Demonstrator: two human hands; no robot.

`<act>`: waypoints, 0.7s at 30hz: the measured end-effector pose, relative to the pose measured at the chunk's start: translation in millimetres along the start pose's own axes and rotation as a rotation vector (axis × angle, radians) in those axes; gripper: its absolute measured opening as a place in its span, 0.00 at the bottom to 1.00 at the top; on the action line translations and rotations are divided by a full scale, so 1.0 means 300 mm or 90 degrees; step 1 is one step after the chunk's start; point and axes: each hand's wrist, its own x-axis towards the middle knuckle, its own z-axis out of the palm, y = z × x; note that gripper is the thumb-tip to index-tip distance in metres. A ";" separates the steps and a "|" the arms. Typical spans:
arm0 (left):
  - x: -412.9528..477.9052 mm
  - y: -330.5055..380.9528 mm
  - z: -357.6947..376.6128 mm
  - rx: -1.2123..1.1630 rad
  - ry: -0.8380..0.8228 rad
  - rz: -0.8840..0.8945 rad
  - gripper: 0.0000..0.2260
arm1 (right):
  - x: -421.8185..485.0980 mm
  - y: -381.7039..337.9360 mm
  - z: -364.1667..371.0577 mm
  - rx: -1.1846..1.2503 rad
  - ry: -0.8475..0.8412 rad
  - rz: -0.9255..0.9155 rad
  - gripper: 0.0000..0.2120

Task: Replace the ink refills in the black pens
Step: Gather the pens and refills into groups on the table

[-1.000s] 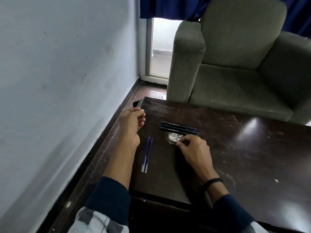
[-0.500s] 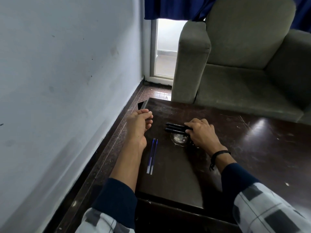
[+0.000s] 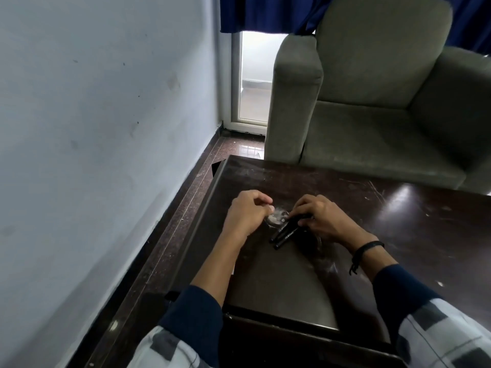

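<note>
My right hand (image 3: 325, 220) grips a bunch of black pens (image 3: 284, 231) just above the dark table (image 3: 279, 282). Their ends point down and to the left, out of my fingers, and white lettering shows on two barrels. My left hand (image 3: 245, 216) sits just left of them with its fingers curled, and nothing shows inside them. Its fingertips are at the edge of a small round glass dish (image 3: 277, 217) that lies on the table between both hands. My left forearm covers the place where the blue refills lay.
A grey-green armchair (image 3: 372, 107) stands behind the table's far edge. A pale wall (image 3: 93, 128) runs along the left, with a strip of dark floor (image 3: 170, 235) between it and the table. Blue curtains (image 3: 265, 14) hang above a bright glass door.
My right hand has gathered the black pens off the table and turned them toward me. My left hand moved right from the table's left edge to the glass dish, and its fingers curled.
</note>
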 end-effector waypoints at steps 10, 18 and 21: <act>-0.073 0.031 0.171 0.204 -0.208 0.036 0.17 | -0.161 0.069 -0.032 0.117 -0.071 -0.033 0.16; -0.116 0.019 0.258 0.205 -0.162 0.093 0.22 | -0.176 0.103 0.027 0.312 0.250 0.191 0.14; -0.123 0.017 0.285 0.241 -0.143 0.129 0.26 | -0.147 0.098 0.038 0.275 0.160 0.191 0.18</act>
